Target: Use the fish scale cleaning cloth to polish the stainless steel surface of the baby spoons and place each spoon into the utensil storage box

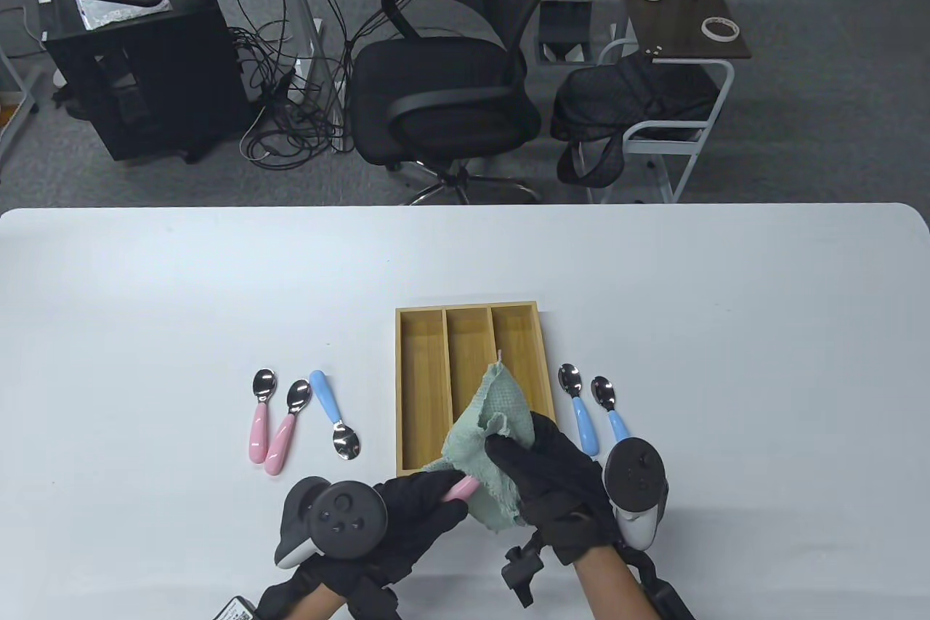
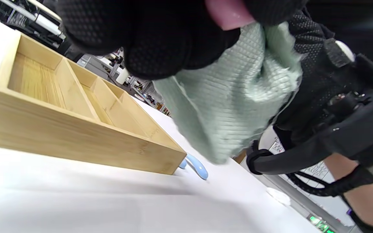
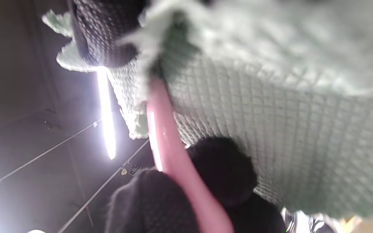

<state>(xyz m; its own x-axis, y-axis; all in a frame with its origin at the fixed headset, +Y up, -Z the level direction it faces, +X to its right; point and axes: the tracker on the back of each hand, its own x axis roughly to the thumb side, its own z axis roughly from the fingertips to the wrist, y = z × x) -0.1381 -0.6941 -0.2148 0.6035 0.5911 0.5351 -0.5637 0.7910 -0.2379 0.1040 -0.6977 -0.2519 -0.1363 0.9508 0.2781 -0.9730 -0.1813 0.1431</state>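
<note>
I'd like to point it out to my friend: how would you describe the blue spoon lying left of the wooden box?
Start at the bamboo storage box mid-table. Just left of it lie three spoons; the nearest is the blue-handled spoon. Unlike the two pink-handled spoons beside it, its bowl points towards the person.

Access to the storage box [image 1: 420,387] is partly obstructed at its near edge: the left hand [image 1: 418,507] and right hand [image 1: 552,467] sit there with the green cloth [image 1: 490,431] raised over the near part of the middle and right compartments, while the left compartment and the far ends of all three lie uncovered. Flanking obstacles on the bench [image 1: 145,286] are two pink spoons [image 1: 270,427] and one blue spoon [image 1: 333,413] left of the box, and two blue spoons [image 1: 592,409] close beside its right wall. The wide far strip of bench beyond the box and both outer ends offer unobstructed passage.
</note>
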